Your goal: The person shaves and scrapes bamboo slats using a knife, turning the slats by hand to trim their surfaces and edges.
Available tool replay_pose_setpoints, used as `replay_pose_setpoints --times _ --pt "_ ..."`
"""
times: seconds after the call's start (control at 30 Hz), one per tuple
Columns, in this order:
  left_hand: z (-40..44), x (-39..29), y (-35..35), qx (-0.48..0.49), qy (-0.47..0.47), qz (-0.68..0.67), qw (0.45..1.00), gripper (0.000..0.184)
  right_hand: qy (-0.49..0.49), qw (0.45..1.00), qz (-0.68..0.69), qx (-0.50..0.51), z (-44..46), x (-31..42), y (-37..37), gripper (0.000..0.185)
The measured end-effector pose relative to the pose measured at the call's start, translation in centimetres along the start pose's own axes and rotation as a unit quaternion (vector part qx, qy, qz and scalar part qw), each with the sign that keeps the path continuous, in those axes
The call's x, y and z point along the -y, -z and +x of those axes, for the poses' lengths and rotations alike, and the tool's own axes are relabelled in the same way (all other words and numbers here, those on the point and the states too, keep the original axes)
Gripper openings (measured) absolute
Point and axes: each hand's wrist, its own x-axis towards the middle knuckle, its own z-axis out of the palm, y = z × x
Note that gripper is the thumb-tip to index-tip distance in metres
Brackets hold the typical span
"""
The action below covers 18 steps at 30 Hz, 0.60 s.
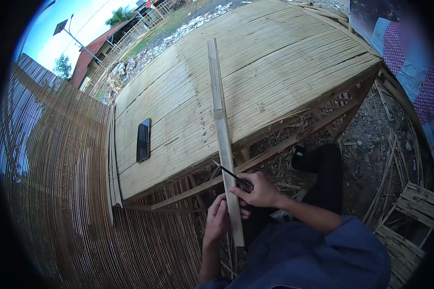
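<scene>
A long flat bamboo slat [218,103] rests on the table's near edge, its lower end reaching toward my body. My left hand [219,219] is wrapped round the slat near that lower end, with some fingers behind it. Just above, my right hand [258,189] is closed on what looks like a knife [230,173], its narrow dark blade lying across the slat. The handle is mostly hidden in my fist. My right thumb touches the face of the slat.
The bamboo-topped table [284,72] fills the middle, with a black phone [143,140] on its left part. A bamboo screen [58,154] stands at left. Bamboo scraps lie on the ground, and a slatted bamboo piece [412,204] is at lower right.
</scene>
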Motion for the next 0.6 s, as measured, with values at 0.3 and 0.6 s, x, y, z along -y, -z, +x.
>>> replay_pose_setpoints --times 0.3,0.6 --pt "2.8 1.2 -0.7 -0.142 0.004 0.061 0.988 0.027 0.08 0.991 -0.11 0.018 -2.0 -1.1 1.7 0.039" --pt "4.7 0.1 -0.8 -0.137 -0.008 0.164 0.977 0.037 0.041 0.992 -0.114 -0.027 -2.8 -2.1 4.6 0.043"
